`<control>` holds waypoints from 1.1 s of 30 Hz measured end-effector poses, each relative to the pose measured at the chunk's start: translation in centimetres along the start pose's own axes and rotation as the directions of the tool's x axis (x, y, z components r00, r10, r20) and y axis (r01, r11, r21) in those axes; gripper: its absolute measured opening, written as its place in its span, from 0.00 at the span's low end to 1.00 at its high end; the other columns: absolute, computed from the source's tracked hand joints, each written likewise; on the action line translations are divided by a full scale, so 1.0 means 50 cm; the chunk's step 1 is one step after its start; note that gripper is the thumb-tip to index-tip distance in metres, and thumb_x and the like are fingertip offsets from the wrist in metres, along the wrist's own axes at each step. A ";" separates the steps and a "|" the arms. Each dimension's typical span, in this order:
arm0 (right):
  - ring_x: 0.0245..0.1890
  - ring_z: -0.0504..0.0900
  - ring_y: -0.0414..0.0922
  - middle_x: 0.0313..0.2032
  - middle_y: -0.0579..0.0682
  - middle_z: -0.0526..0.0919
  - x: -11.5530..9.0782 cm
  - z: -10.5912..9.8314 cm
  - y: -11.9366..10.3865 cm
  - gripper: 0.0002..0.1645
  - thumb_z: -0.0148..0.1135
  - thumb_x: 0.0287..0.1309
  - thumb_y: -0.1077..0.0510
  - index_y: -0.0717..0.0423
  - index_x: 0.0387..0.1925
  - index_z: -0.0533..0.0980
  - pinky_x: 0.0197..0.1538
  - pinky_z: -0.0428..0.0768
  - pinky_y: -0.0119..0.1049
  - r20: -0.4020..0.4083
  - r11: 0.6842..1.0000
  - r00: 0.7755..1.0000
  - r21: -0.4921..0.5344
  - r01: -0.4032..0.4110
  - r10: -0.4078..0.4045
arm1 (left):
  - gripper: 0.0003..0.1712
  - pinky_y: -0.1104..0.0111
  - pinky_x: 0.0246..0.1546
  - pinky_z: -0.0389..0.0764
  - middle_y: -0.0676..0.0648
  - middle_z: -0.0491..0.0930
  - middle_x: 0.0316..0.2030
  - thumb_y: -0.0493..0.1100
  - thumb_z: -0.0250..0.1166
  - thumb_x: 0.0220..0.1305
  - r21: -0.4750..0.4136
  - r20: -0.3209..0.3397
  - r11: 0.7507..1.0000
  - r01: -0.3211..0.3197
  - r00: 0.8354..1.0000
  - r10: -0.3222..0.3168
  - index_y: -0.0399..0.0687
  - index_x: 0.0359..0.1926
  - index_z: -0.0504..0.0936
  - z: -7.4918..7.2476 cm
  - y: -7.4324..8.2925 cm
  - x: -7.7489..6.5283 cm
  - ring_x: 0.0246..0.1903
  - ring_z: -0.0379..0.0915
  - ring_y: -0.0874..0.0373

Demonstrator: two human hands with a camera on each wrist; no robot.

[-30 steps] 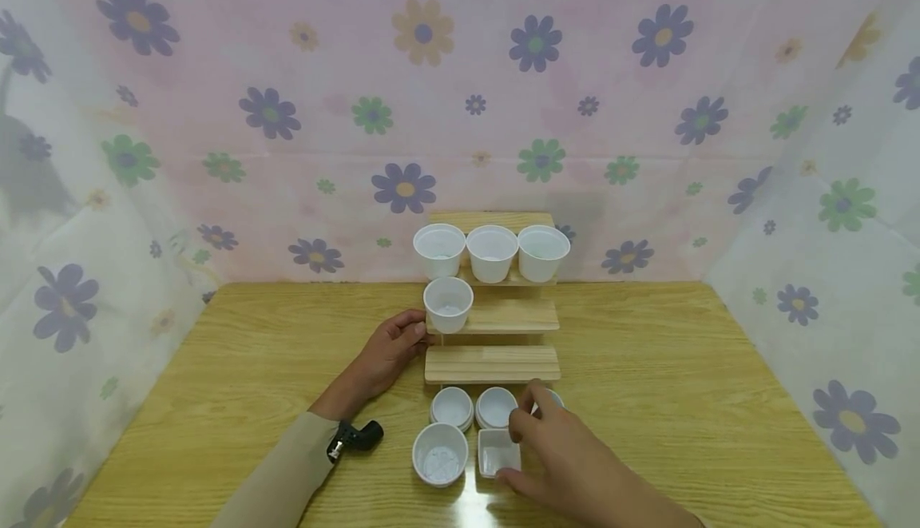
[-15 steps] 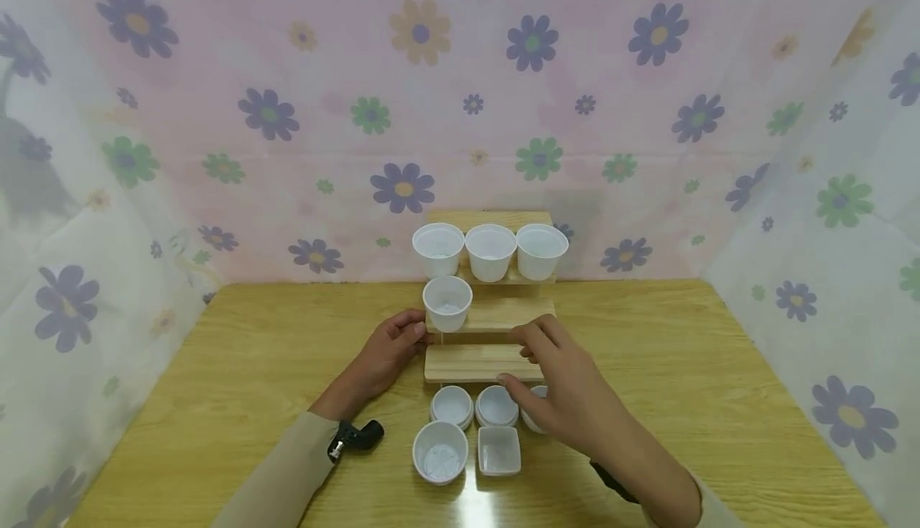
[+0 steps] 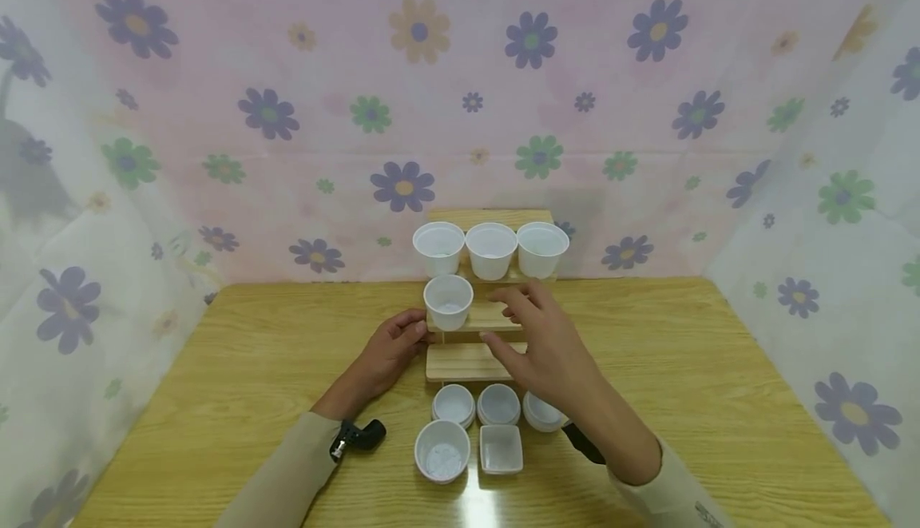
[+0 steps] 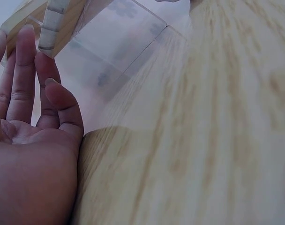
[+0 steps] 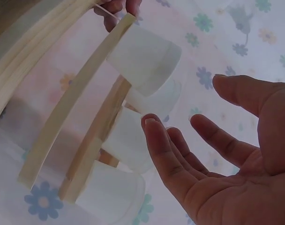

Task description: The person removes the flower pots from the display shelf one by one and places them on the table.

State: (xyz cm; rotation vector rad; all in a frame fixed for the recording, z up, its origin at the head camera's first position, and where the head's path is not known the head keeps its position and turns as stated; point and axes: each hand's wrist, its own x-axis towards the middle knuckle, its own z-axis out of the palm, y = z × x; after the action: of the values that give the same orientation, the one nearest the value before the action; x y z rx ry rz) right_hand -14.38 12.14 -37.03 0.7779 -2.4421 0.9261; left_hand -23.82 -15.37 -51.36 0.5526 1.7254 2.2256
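A wooden tiered display stand [image 3: 467, 362] rises on the table. At its left side my left hand [image 3: 391, 352] holds the end of a shelf; the left wrist view shows fingertips [image 4: 25, 37] against the board edges. Three white plastic cups [image 3: 492, 252] stand in a row on an upper tier. One more white cup [image 3: 448, 304] is at the left end of the tier below. To the right of that cup hovers my right hand [image 3: 549, 344], its fingers spread and nothing between them, also in the right wrist view, where cups [image 5: 145, 58] appear beyond the fingers.
In front of the stand are white round tubs [image 3: 497, 406], a larger round cup [image 3: 442, 452] and a square container [image 3: 501, 449]. The right forearm partly covers the rightmost tub [image 3: 542, 412]. A flowered cloth [image 3: 316, 113] hangs behind the wooden table [image 3: 287, 312].
My right hand has moved up and away from the containers at the front to over the stand's middle tiers. The left hand stays at the stand, and the cups have not moved.
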 end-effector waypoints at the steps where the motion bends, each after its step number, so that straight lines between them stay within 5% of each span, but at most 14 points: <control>1: 0.47 0.85 0.52 0.53 0.54 0.78 0.004 0.002 0.000 0.26 0.78 0.62 0.60 0.56 0.60 0.79 0.51 0.87 0.45 -0.003 1.000 1.000 0.001 0.001 -0.001 | 0.10 0.68 0.54 0.82 0.56 0.85 0.44 0.40 0.56 0.83 0.000 0.001 1.000 -0.001 1.000 0.001 0.53 0.56 0.81 0.000 0.000 0.000 0.47 0.82 0.62; 12: 0.49 0.82 0.53 0.52 0.56 0.79 0.040 0.023 -0.002 0.26 0.79 0.61 0.61 0.58 0.59 0.81 0.53 0.85 0.44 0.021 0.997 1.000 0.074 -0.007 0.005 | 0.10 0.69 0.54 0.82 0.57 0.85 0.45 0.41 0.56 0.84 0.004 0.005 1.000 0.000 1.000 0.000 0.54 0.56 0.82 -0.003 -0.001 0.001 0.47 0.82 0.62; 33: 0.49 0.82 0.54 0.55 0.56 0.78 0.058 0.074 0.024 0.18 0.76 0.65 0.58 0.57 0.52 0.81 0.51 0.84 0.46 0.088 0.996 0.994 0.059 -0.063 0.058 | 0.11 0.69 0.54 0.82 0.58 0.85 0.45 0.40 0.55 0.84 -0.034 0.012 0.999 0.002 1.000 -0.002 0.58 0.54 0.83 -0.002 0.000 0.001 0.47 0.82 0.63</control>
State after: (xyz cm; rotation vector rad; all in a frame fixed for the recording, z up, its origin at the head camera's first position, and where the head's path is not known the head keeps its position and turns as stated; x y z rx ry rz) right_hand -18.01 9.27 -38.57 0.7846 -2.5346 1.0152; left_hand -23.91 -15.41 -51.35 0.5549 1.6778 2.2418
